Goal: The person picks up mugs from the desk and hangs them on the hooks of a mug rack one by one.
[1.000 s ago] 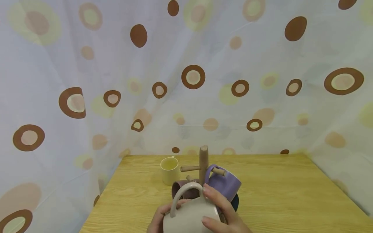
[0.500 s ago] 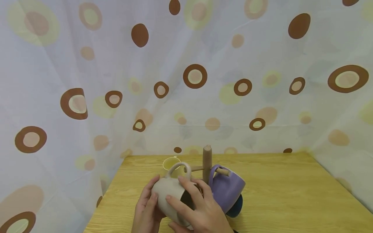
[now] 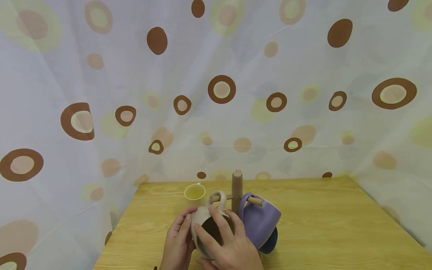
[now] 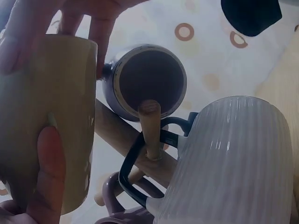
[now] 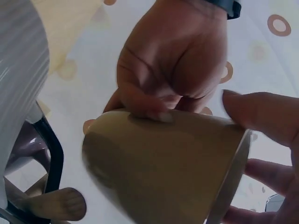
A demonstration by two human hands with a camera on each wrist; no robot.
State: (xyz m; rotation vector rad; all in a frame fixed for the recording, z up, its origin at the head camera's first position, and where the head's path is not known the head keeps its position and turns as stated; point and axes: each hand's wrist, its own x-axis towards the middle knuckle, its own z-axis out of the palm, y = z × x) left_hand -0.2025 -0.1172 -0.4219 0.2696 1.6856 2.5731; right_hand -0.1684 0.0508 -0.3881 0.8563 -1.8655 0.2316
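Note:
A cream mug [image 3: 200, 219] is tilted with its dark mouth toward me, in front of a wooden mug tree [image 3: 237, 187]. My left hand [image 3: 179, 238] grips its left side, thumb pressed on the wall in the left wrist view. My right hand [image 3: 233, 245] holds it by the rim, fingers spread across the mouth. The mug's handle [image 3: 222, 200] is up at the left peg [image 3: 216, 198], whose end shows within the loop. A purple mug [image 3: 261, 221] hangs by its handle from the right peg.
A pale yellow cup [image 3: 194, 192] stands behind, on the wooden table [image 3: 320, 225]. A white ribbed mug [image 4: 233, 158] with a dark handle, a dark mug [image 4: 149, 74] and a mauve mug [image 4: 112, 193] are around the tree. Patterned curtain [image 3: 243, 112] surrounds the table.
The cream mug has risen from the front edge and moved to the left peg, its mouth turning toward me. Both hands have moved along with it.

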